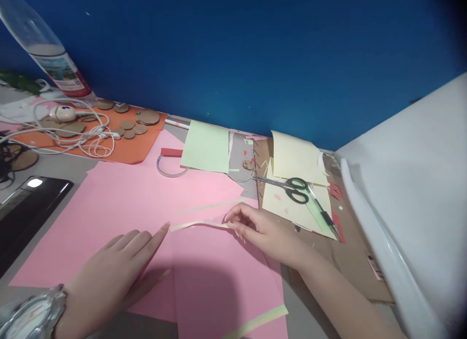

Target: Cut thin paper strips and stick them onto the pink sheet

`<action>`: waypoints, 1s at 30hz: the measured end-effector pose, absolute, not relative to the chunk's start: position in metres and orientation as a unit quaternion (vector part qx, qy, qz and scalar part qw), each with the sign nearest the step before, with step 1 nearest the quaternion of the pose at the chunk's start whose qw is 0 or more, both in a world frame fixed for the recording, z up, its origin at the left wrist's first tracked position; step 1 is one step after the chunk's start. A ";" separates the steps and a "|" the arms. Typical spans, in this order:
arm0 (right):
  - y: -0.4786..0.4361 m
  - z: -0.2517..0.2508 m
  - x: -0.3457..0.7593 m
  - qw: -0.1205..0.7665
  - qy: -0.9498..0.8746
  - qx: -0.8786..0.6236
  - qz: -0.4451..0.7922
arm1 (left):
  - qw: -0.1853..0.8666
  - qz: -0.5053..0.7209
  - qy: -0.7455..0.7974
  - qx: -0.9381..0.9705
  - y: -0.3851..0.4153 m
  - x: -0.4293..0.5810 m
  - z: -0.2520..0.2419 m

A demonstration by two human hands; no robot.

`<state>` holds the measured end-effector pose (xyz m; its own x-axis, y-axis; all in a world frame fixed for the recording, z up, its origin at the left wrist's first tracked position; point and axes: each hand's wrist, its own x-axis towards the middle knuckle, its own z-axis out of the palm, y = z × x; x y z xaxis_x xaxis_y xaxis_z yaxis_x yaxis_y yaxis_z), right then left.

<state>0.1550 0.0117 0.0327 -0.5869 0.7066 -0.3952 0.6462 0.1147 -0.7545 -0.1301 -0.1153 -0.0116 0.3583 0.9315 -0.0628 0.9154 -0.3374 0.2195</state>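
Observation:
A thin pale yellow strip (199, 223) lies across pink paper (138, 198), slightly raised in its middle. The index fingertip of my left hand (127, 261) touches its left end; that hand is spread over the paper, thumb apart, holding nothing. My right hand (253, 227) pinches the strip's right end between thumb and fingers. Just above runs a narrow green strip (211, 206), flat on the pink paper. Another yellow-green strip (260, 321) crosses the paper's lower edge.
Black-handled scissors (295, 189) and a pen (323, 210) lie on yellow paper (279, 203) at the right. Green paper (206, 147) is behind my hands. Cables, cardboard discs (148, 117), a bottle (54, 62) and a black device (29, 212) stand or lie left.

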 end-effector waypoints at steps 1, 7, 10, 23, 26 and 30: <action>0.012 0.035 0.155 0.030 -0.748 -0.452 0.484 | 0.112 0.043 0.572 0.812 -0.115 -0.129 -0.011; 0.015 0.052 0.151 0.019 -0.771 -0.450 0.450 | 0.109 0.037 0.589 0.800 -0.111 -0.119 -0.006; 0.019 0.059 0.147 0.022 -0.784 -0.435 0.443 | 0.115 0.035 0.586 0.802 -0.108 -0.118 -0.005; 0.031 0.046 0.148 0.062 -0.794 -0.487 0.358 | 0.114 0.016 0.588 0.801 -0.106 -0.117 -0.002; 0.033 0.038 0.153 0.060 -0.792 -0.493 0.356 | 0.113 0.013 0.589 0.800 -0.106 -0.115 0.000; 0.036 0.034 0.158 0.060 -0.797 -0.474 0.369 | 0.112 0.008 0.591 0.799 -0.106 -0.115 0.001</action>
